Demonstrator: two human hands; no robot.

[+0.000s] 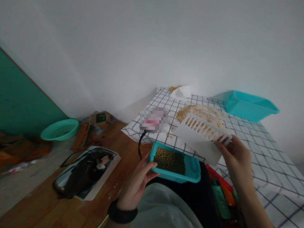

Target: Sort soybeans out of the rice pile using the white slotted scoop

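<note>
My left hand [139, 180], with a black band on the wrist, grips the left end of a small teal tub [193, 169] over my lap. Inside the tub lie yellowish beans [165, 155] on the left and dark green beans [177, 164] beside them. At the upper right of the tub, my right hand [238, 158] pinches a white plastic piece with a row of slots [197, 137] by its right end. It is held tilted above the cloth's near edge. Behind it, a spread pile of pale grains and yellow beans [204, 112] is partly hidden.
A checked cloth [256, 148] covers the table. On it are a larger teal tub [249, 106], a crumpled white tissue [181, 92] and a blurred-out item with a black strap [154, 119]. Left stand a box with a black bag [83, 177] and a green basin [60, 130].
</note>
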